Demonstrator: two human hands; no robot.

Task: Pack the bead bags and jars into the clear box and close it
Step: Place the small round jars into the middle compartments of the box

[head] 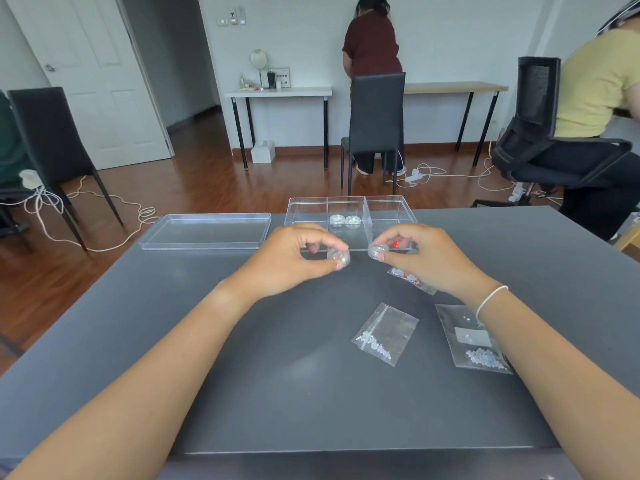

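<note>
Partly hidden by fingers, each grip pinches a jar: left hand [294, 261], right hand [424, 261].

My right hand [420, 258] hides most of the red-beaded bag [410, 278] at one o'clock—I can't read the jar [378, 252] contents; the wrist covers the bag [474, 341] at three o'clock.
</note>
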